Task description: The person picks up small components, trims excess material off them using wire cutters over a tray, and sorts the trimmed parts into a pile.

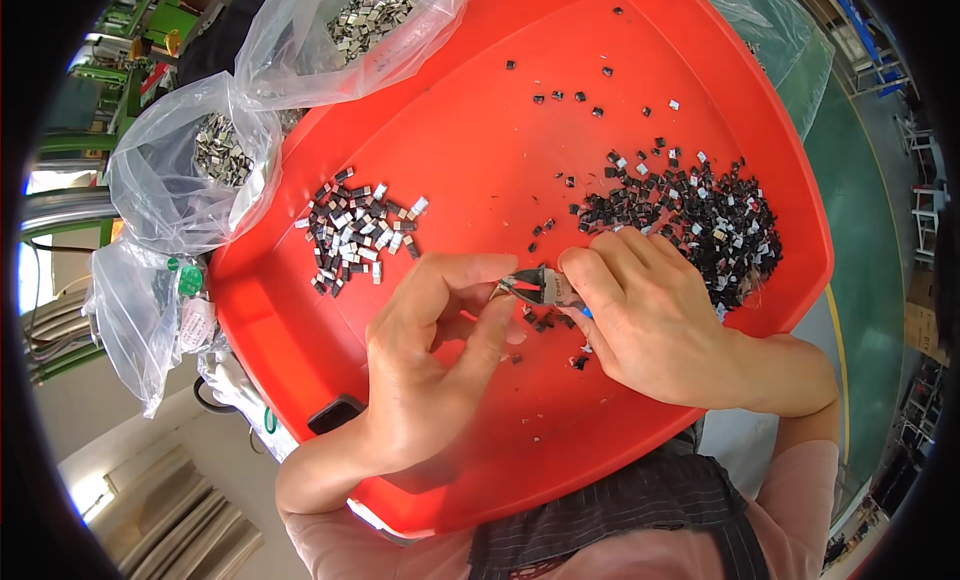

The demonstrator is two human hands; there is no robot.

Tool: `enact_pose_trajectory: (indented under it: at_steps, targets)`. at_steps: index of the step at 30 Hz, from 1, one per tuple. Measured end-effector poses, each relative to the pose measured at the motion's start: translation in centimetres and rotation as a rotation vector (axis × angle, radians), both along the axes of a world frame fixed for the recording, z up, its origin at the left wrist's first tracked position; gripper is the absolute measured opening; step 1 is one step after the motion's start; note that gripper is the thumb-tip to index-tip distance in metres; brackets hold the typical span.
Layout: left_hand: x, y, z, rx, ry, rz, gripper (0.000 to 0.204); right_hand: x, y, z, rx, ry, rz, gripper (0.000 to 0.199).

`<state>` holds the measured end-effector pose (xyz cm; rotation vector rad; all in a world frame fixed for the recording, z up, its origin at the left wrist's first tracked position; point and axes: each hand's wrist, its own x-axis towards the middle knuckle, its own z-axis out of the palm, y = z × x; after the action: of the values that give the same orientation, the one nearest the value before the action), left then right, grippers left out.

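My right hand (655, 325) is closed around small cutting pliers (548, 287), with a bit of blue handle showing between the fingers. The pliers' jaws point left, toward the fingertips of my left hand (430, 355). Between thumb and forefinger, my left hand pinches a small metal piece (502, 291) right at the jaws; its exact kind is too small to tell. Both hands are above a large red plastic tray (470, 170). Left of my left hand lies a loose pile of small black and silver connector-like parts (350, 230).
A bigger heap of black bits (700, 220) covers the tray's right side, with scattered pieces beyond it. Clear plastic bags of metal parts (222, 150) stand along the tray's left rim. A dark flat object (335, 414) rests at the tray's near left edge.
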<state>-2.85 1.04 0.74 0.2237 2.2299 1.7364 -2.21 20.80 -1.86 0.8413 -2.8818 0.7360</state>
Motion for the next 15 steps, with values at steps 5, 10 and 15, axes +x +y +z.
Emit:
enact_pose_trajectory:
  at_steps: [5,10,15]
  targets:
    - [0.14,0.0,-0.24,-0.078,0.065,-0.047,0.024,0.05,-0.02,0.0,0.028,0.022,-0.011,0.024]
    - [0.22,0.28,-0.42,-0.108,0.11,-0.045,0.027,0.25,-0.03,0.19,0.043,-0.042,-0.015,0.037]
    - [0.13,0.25,-0.71,-0.109,0.168,-0.049,0.028,0.27,-0.03,0.09,0.068,-0.027,-0.023,0.035]
